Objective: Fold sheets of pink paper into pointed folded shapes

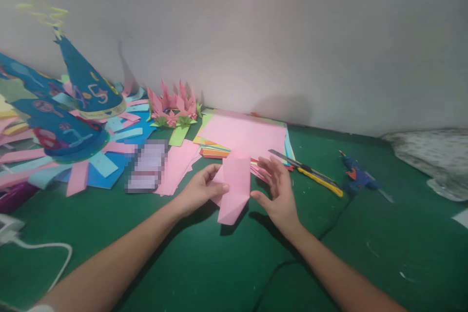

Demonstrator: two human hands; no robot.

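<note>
A folded piece of pink paper (236, 187) is held above the green table, pinched between the thumb and fingers of my left hand (204, 187). Its lower end shows a slanted fold coming to a corner. Just right of the paper is my right hand (280, 197), fingers curved and apart, the thumb close to the paper's edge. Whether that thumb touches the paper is hard to tell. Behind both hands lies a stack of coloured paper (244, 131) with a pink sheet on top. Thin pink pieces show partly behind my right fingers.
A yellow utility knife (321, 183) lies right of the stack, blade out. Farther right is a blue glue gun (358, 175) with its cord. Left are pink paper pieces (179, 165), a blurred phone (147, 165), a pink paper crown (173, 105) and blue cone hats (87, 78).
</note>
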